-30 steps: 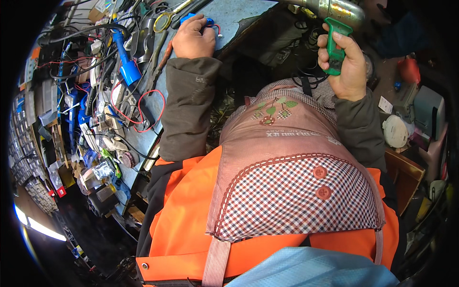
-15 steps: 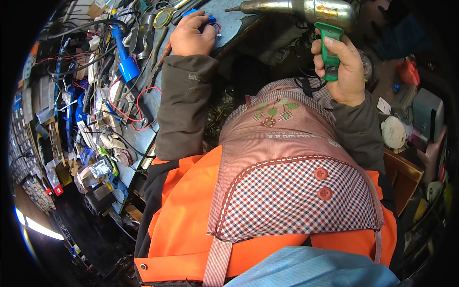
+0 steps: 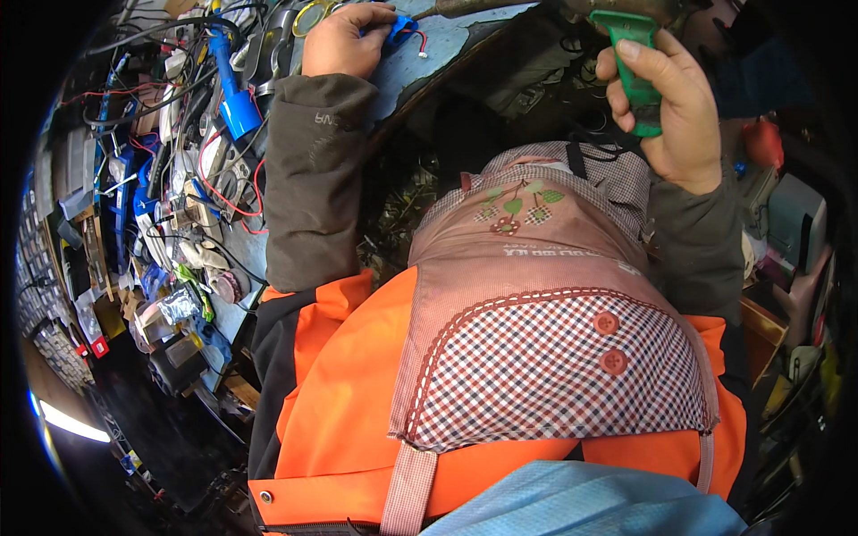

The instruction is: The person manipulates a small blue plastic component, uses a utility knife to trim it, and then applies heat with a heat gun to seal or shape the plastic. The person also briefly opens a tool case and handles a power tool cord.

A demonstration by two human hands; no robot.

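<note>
So, far left there's a strip of white light (image 3: 76,422) down low, and above it the cluttered stack of small drawers and boxes (image 3: 43,290). Next comes a messy heap of cables and parts, with a blue cup-ended tool (image 3: 239,114) poking out and a red wire (image 3: 257,201) looping just below it. Then the left hand (image 3: 344,45): fingers bent around a blue-wrapped pack (image 3: 401,32) at the top of the worn blue surface (image 3: 442,45), its red lead and white plug (image 3: 422,54) hanging free to the right. Middle is mostly a checked apron (image 3: 554,380) over orange clothing (image 3: 349,375). Over right, the right hand (image 3: 666,98) has its fingers wrapped round the green handle of a heat gun (image 3: 636,76), barrel cut off by the top edge. Past that, a red item (image 3: 762,143) and a grey case (image 3: 795,219).
</note>
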